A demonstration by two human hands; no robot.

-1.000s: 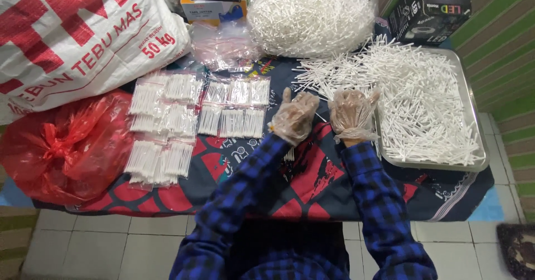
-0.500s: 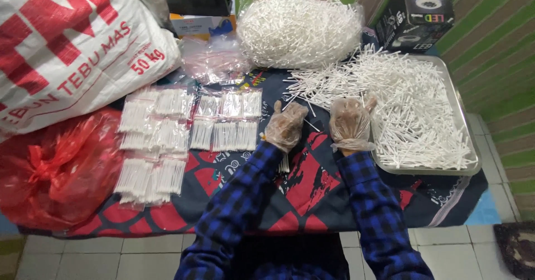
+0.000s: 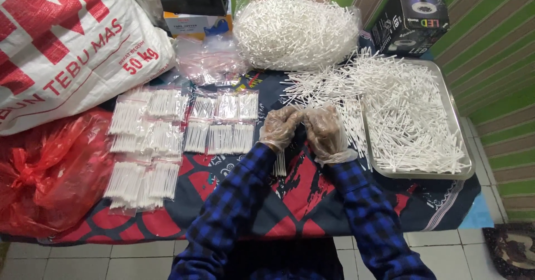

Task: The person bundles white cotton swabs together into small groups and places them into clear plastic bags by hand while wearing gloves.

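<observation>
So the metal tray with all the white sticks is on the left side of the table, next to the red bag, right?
Not quite. The head view shows the metal tray of white sticks on the right side of the table, beside the right hand. The red bag is over on the left, far from the tray.

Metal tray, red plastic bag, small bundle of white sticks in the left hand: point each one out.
Metal tray [image 3: 465, 146], head view: its right rim.
Red plastic bag [image 3: 50, 168], head view: middle of its crumpled front.
Small bundle of white sticks [image 3: 280, 164], head view: lower ends hanging below the gloved left hand [image 3: 280, 128].
</observation>
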